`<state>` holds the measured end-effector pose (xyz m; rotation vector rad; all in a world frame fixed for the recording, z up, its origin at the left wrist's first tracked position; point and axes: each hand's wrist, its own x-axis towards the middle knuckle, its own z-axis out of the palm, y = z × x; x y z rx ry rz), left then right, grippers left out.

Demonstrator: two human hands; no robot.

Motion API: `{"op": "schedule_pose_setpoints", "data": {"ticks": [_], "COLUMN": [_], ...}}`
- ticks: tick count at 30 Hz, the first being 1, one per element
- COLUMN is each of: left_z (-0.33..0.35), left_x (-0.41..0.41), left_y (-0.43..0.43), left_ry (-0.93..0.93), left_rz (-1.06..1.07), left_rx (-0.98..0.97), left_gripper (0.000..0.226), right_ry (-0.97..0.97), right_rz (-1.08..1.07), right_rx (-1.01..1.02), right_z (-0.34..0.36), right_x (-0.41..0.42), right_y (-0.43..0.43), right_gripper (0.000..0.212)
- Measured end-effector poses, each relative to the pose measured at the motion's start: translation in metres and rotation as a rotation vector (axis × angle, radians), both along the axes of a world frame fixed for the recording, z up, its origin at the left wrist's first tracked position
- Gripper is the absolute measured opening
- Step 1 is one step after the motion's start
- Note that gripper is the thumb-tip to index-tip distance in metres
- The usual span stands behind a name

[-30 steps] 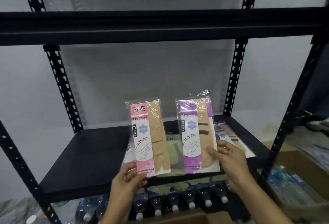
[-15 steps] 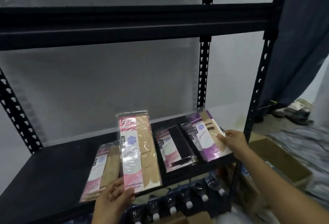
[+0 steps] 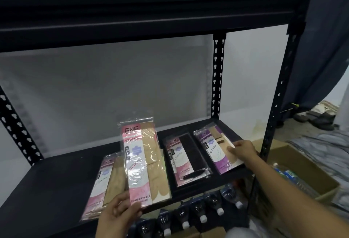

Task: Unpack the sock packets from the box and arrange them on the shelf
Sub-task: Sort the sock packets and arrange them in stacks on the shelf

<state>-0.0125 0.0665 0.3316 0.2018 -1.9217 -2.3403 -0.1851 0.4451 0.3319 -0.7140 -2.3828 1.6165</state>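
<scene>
On the shelf (image 3: pixel 56 181): sock packets lie flat toward its right half; a beige packet (image 3: pixel 105 183) on the left, a dark packet (image 3: pixel 186 160) on top of a small stack in the middle, a purple packet (image 3: pixel 217 149) at the right end
Left hand (image 3: pixel 120 213): I see it grasping a pink packet (image 3: pixel 139 162) by its bottom edge, thumb on the front; the packet stands upright, above the front of the shelf, between the beige one and the dark stack, overlapping the beige one from my view
Right hand (image 3: pixel 243 150): fingers curled over the right edge of the purple packet, pinching it as far as I can tell; the packet looks down on the board
Done: by my reckoning, three spots filled in a row
Left: the pink packet not yet laid down; the left half of the board bare; how many packets wait I cannot tell
Box (image 3: pixel 302 171): cardboard, on the floor right of the rack; what shows in it looks like bottles, not packets
Surface: matt black board in a black steel rack, upper shelf (image 3: pixel 132 20) overhead
Room: grey wall (image 3: pixel 113 86) behind; dark curtain (image 3: pixel 324 48) and shoes (image 3: pixel 317 116) at right; wrapped water bottles (image 3: pixel 202 215) below
</scene>
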Motion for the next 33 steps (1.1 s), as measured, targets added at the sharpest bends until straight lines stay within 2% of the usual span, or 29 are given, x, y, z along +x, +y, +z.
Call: {"op": "schedule_pose_setpoints", "data": {"ticks": [2, 4, 13, 16, 18, 19, 22, 24, 29, 33], "left_z": [-0.002, 0.000, 0.001, -0.001, -0.001, -0.002, 0.000, 0.000, 0.007, 0.009], "left_x": [-0.007, -0.013, -0.021, -0.020, -0.019, -0.019, -0.015, -0.012, 0.001, 0.011], "left_y": [0.006, 0.015, 0.035, 0.032, 0.029, 0.027, 0.022, 0.018, 0.002, -0.018], "left_ry": [0.017, 0.011, 0.031, 0.023, 0.019, 0.017, -0.008, -0.015, -0.004, -0.027], "left_rz": [-0.008, -0.010, -0.067, -0.048, -0.040, -0.041, -0.052, -0.050, 0.016, 0.088], "left_rx": [0.017, 0.046, 0.078, 0.090, 0.085, 0.078, 0.078, 0.078, 0.086, 0.116], "left_gripper": [0.096, 0.113, 0.112, 0.112, 0.107, 0.098, 0.050, 0.036, 0.026, 0.032], "right_ry": [0.001, -0.001, -0.065, -0.015, 0.065, 0.103, 0.197, 0.228, 0.330, 0.342], "right_rz": [0.000, -0.006, -0.014, -0.055, -0.075, -0.071, -0.008, 0.035, 0.156, 0.342], "right_rx": [0.038, 0.074, 0.295, 0.378, 0.400, 0.394, 0.341, 0.276, 0.127, -0.035], "right_z": [-0.002, -0.003, -0.018, -0.015, -0.010, -0.008, 0.002, 0.012, 0.036, 0.047], "right_x": [0.000, -0.001, -0.004, 0.000, 0.004, 0.005, 0.013, 0.022, 0.047, 0.069], "right_y": [-0.002, -0.003, 0.002, 0.000, -0.006, -0.009, -0.026, -0.042, -0.095, -0.139], "right_gripper": [0.022, 0.023, 0.045, 0.044, 0.039, 0.036, 0.023, 0.016, 0.011, 0.012]}}
